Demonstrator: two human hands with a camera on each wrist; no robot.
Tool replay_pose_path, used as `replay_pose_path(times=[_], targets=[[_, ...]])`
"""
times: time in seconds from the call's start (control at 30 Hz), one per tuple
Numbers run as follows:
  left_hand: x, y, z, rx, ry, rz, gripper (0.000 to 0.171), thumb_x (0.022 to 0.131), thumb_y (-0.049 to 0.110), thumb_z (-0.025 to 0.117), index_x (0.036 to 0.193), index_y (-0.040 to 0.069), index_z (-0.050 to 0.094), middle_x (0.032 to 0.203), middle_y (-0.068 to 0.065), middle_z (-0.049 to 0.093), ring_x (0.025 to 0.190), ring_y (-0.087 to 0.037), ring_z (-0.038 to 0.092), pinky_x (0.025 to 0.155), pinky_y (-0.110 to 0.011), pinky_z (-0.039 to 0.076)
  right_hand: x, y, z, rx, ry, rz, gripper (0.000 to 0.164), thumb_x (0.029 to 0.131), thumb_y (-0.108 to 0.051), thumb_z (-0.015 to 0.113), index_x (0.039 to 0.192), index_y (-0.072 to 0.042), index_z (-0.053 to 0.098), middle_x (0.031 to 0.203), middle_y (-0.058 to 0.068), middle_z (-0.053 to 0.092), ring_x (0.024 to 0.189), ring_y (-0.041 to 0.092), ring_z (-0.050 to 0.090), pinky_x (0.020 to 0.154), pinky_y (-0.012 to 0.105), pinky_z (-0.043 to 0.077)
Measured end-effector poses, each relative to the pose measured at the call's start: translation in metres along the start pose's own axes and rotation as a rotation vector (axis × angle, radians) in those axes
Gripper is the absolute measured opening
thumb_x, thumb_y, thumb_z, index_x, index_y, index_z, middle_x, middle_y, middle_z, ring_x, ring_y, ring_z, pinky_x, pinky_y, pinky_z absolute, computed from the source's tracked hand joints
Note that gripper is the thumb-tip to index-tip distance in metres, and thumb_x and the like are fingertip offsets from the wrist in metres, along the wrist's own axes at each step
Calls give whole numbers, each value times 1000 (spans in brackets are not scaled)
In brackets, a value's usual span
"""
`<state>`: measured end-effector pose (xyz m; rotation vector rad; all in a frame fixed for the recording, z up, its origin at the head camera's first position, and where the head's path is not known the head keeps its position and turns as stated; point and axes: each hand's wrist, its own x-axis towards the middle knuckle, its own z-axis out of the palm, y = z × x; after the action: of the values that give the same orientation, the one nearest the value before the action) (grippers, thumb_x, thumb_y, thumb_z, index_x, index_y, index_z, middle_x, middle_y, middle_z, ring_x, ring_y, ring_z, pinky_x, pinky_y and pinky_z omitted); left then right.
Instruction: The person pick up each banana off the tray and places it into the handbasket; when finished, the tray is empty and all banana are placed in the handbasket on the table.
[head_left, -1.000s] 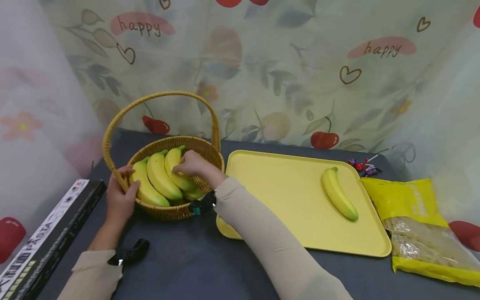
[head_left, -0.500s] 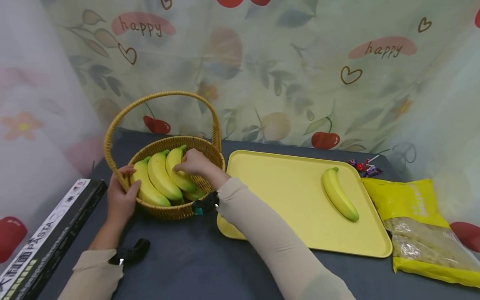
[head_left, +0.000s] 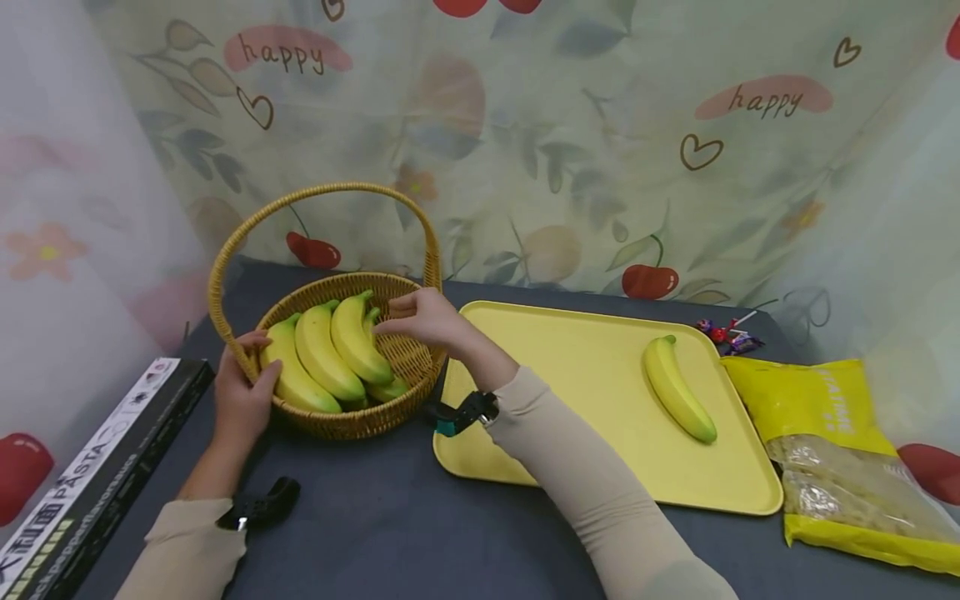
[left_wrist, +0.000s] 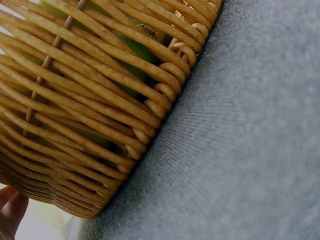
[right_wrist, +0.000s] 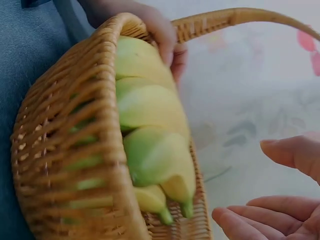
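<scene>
A wicker basket with a tall arched handle holds several yellow bananas, green at the tips; more lie under the top row. My left hand grips the basket's left rim by the handle's base, thumb inside near the leftmost banana. In the left wrist view the woven wall hides most of that hand. Over the basket's right side, my right hand is spread and holds nothing. The right wrist view shows its thumb and fingers apart, clear of the bananas.
A yellow tray right of the basket bears a single banana. Wrapped lollipops and a yellow pasta bag lie beyond its right edge. A long black pasta box lies at left. A printed curtain hangs behind.
My right hand has let go of the rightmost banana in the basket and drawn back to the right, its fingers spreading. My left hand has stayed on the rim.
</scene>
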<state>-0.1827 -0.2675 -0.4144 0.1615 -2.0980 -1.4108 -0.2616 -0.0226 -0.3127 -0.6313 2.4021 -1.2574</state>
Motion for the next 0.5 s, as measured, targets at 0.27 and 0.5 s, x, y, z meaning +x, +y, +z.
replay_pose_path(times=[0.27, 0.5], targets=[[-2, 2, 1, -2, 3, 17, 31, 85, 5, 57, 114, -2, 51, 128, -12, 51, 128, -19, 43, 100, -12, 33, -33, 26, -30, 111, 22, -16, 58, 87, -24, 64, 138, -6, 43, 138, 12, 49, 126, 20, 49, 101, 35, 42], [-2, 0, 1, -4, 3, 6, 31, 85, 3, 57, 115, -2, 51, 128, -8, 50, 129, -21, 43, 101, -14, 33, -60, 54, -55, 147, 70, -12, 59, 88, -20, 63, 139, -2, 40, 143, 12, 44, 128, 24, 47, 102, 37, 41]])
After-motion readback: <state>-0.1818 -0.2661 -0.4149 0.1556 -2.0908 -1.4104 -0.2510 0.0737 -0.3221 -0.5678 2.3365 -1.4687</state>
